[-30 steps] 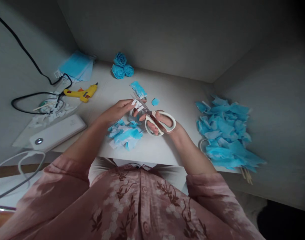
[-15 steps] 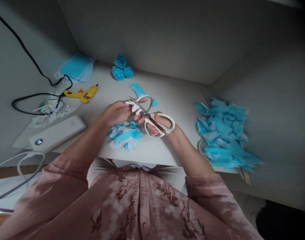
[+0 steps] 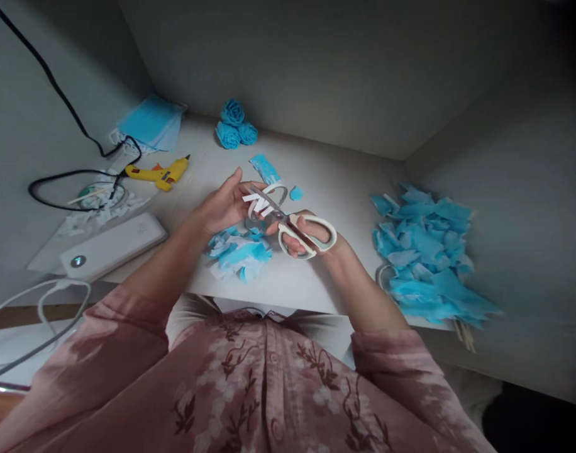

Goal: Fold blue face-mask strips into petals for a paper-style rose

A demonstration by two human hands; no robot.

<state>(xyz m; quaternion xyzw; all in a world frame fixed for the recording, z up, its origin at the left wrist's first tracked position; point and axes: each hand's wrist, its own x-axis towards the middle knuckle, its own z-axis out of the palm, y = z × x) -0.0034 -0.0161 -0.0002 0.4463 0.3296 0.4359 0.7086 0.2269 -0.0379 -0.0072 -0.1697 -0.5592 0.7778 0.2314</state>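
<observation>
My right hand (image 3: 309, 228) is closed around the handles of white-handled scissors (image 3: 282, 217), whose blades point up and left toward my other hand. Short white strips (image 3: 258, 204) lie across or hang at the blades; what they are fixed to is unclear. My left hand (image 3: 222, 204) is beside the blade tips, thumb raised apart from the fingers, which are partly hidden. Just behind the blades shows a pale ring like a tape roll (image 3: 282, 190). Below the hands lies a small pile of blue and white scraps (image 3: 241, 251).
Three blue fabric roses (image 3: 232, 113) stand at the back. Blue face masks (image 3: 151, 119), a yellow glue gun (image 3: 168, 173) with black cord and a white power bank (image 3: 118, 245) are on the left. A blue piece (image 3: 265, 168) lies centrally; a blue heap (image 3: 424, 245) covers the right.
My left thumb has lifted away from the white strips and the left hand has opened. The scissors have stayed near the strips. The whole view has shifted slightly.
</observation>
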